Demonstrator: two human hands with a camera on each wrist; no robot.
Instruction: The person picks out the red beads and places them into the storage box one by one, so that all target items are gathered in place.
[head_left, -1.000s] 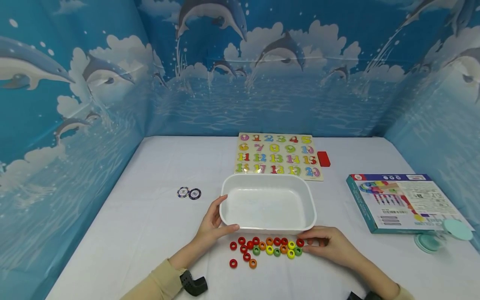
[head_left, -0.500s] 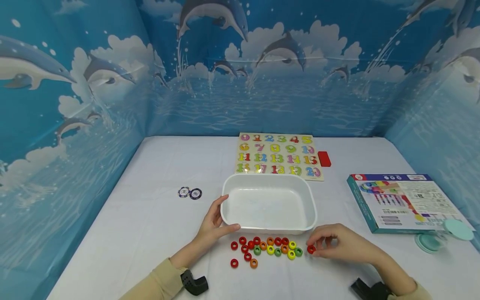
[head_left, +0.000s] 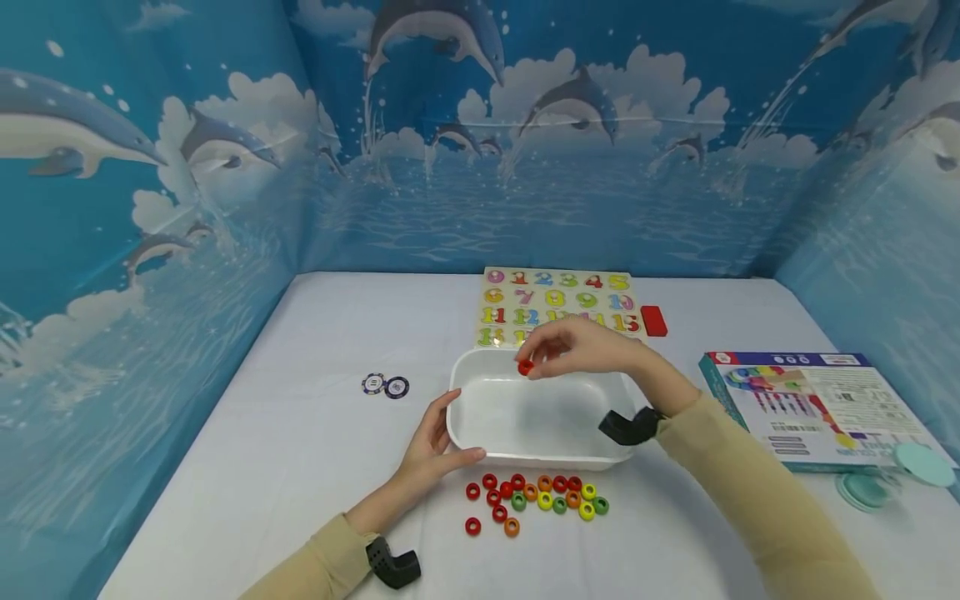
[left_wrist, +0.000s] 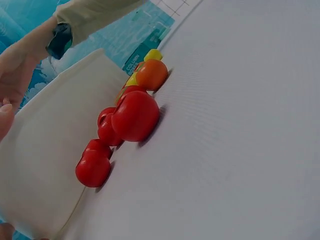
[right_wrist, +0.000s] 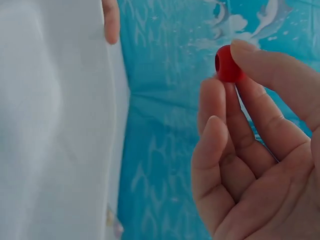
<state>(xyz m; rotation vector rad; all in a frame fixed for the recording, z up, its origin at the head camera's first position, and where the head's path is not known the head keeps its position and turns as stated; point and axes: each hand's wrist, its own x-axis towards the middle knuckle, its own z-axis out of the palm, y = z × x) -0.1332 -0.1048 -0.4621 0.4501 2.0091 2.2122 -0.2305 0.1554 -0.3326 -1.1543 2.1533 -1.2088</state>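
My right hand (head_left: 573,346) is raised over the white plastic basin (head_left: 540,460), pinching a red bead (head_left: 526,367) between thumb and fingertips. In the right wrist view the same red bead (right_wrist: 229,65) shows a hole through it. My left hand (head_left: 432,446) grips the basin's near left corner, its thumb along the front and its fingers at the left side. Just in front of the basin, several loose beads (head_left: 545,501) in red, orange, yellow and green lie on the table. In the left wrist view, the nearest red bead (left_wrist: 136,116) stands close to the basin wall (left_wrist: 55,135).
Behind the basin lies a number puzzle board (head_left: 510,315), partly covered by my right hand, with a red block (head_left: 654,321) beside it. Two poker chips (head_left: 386,385) are at left. At right are a flat game box (head_left: 810,412) and a mint-lidded clear container (head_left: 866,490).
My right hand has picked the red bead from the right end of the group, drawn it right, then carried it up and left over the basin. The left hand stays on the basin.
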